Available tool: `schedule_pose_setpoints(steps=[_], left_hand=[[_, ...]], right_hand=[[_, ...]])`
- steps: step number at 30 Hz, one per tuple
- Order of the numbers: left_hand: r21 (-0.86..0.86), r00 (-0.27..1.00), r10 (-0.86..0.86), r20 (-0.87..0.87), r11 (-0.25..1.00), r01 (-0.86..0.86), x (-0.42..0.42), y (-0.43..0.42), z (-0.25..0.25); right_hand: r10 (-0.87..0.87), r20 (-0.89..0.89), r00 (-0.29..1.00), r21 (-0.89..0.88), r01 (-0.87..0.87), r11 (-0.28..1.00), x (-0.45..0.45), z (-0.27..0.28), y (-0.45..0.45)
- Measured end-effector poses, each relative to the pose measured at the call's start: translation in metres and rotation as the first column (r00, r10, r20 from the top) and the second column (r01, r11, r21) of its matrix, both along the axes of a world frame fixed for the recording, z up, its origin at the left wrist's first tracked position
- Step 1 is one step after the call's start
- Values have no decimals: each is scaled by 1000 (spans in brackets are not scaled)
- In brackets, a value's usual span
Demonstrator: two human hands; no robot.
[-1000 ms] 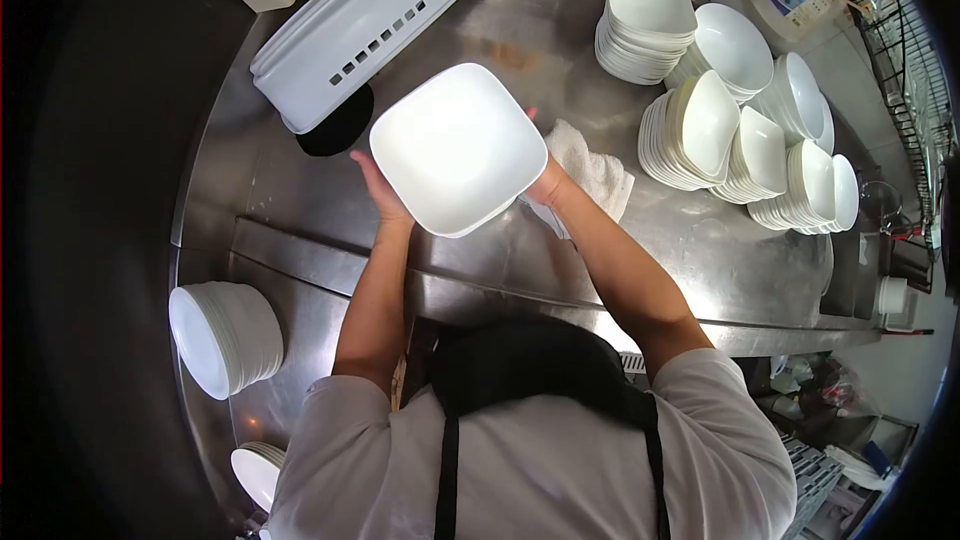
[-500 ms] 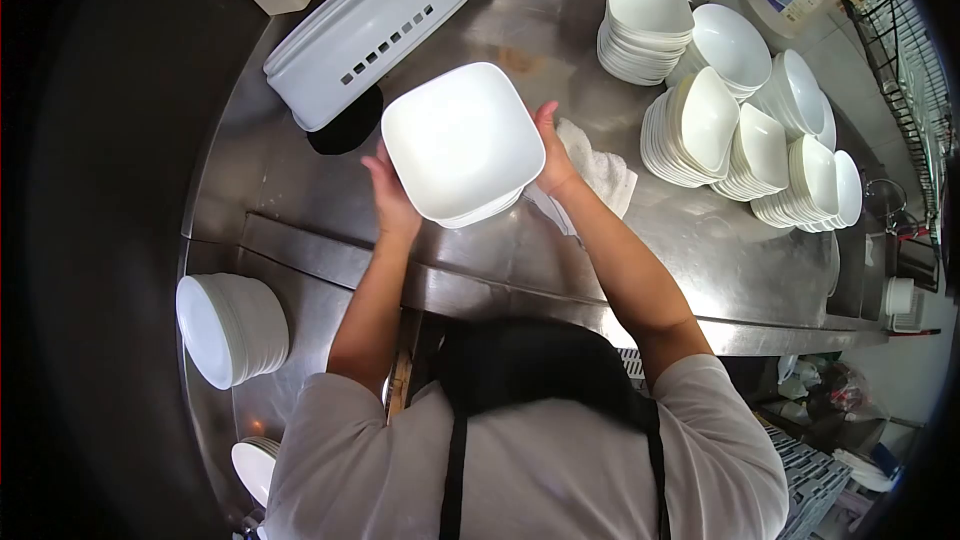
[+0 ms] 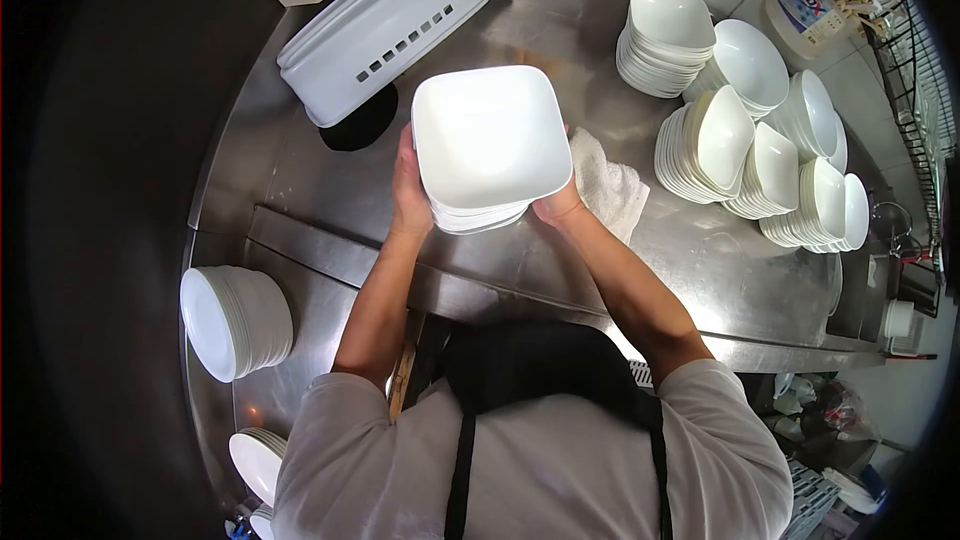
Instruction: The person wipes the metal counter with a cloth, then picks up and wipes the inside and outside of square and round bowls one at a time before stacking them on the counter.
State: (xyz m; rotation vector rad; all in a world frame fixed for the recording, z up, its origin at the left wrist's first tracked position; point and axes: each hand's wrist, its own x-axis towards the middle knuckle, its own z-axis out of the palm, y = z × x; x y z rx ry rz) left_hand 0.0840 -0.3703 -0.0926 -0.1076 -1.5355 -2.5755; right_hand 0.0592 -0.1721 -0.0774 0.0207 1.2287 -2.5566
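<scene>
A stack of white square bowls (image 3: pixel 491 135) is held between my two hands over the steel counter. My left hand (image 3: pixel 409 192) presses against the stack's left side, its fingers mostly hidden by the bowls. On the lower right, my right hand (image 3: pixel 561 203) grips the same stack, with its fingertips out of sight. The top bowl faces me, and the rims of several more show beneath it. Just right of my right hand lies a crumpled white cloth (image 3: pixel 612 188) on the counter.
Several stacks of white bowls (image 3: pixel 722 145) stand on the right of the steel counter (image 3: pixel 320 175). A grey plastic basket (image 3: pixel 400 35) sits at the back left beside a black object (image 3: pixel 360 122). White plates (image 3: pixel 236 324) are stacked at the lower left. A tub of sticks (image 3: pixel 810 5) is at the back right.
My hands have shifted lower around the stack, and more bowl rims show under the top one. The stack sits slightly further right in view. The whole scene has shifted a little.
</scene>
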Motion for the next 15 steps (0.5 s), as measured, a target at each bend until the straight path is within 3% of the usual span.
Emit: schedule_pose_setpoints(steps=[7, 10, 13, 15], left_hand=[[81, 993, -100, 61, 992, 95, 4, -2, 13], [158, 986, -122, 113, 982, 103, 7, -15, -11], [344, 979, -34, 201, 938, -38, 16, -9, -27], [419, 990, -84, 116, 907, 28, 20, -12, -38]], right_hand=[[25, -37, 999, 46, -23, 999, 6, -5, 1], [88, -100, 991, 137, -74, 988, 11, 6, 0], [216, -251, 943, 346, -121, 931, 0, -9, 4], [199, -286, 937, 343, -94, 935, 0, 0, 1]])
